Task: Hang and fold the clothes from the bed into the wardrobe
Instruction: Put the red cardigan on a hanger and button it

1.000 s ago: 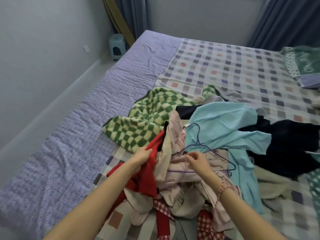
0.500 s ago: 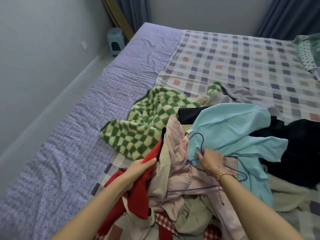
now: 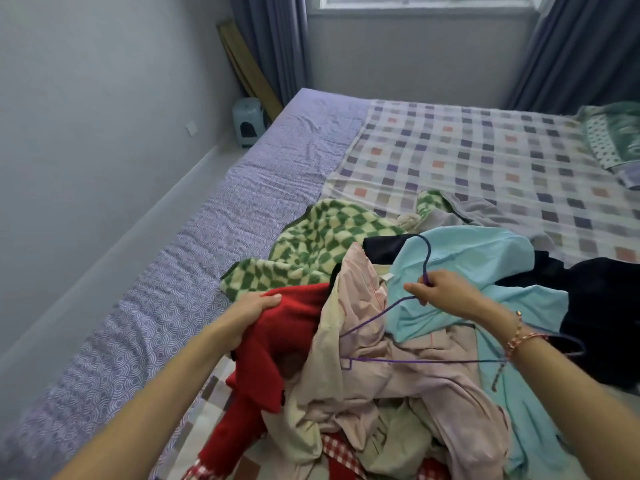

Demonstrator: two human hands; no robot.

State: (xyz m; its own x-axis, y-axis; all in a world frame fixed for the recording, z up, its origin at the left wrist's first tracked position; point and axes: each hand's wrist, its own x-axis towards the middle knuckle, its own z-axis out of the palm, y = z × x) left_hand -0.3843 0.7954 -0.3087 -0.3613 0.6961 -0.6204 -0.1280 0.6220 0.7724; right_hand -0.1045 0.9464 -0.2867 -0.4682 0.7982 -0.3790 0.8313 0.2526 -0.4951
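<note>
With our right grip (image 3: pixel 441 294) pinching the purple wire hanger (image 3: pixel 415 360) and left grip (image 3: pixel 254 308) clutching the red garment (image 3: pixel 277 341), a lift could snag the pink garment (image 3: pixel 433 389).

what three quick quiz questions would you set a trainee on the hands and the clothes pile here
1. True or false: the right hand pinches the purple hanger near its neck.
2. What has a grip on the red garment? A the left hand; B the right hand; C neither.
3. In one word: which wrist wears the bracelet?

Key: 1 true; 2 A; 3 right.
</note>
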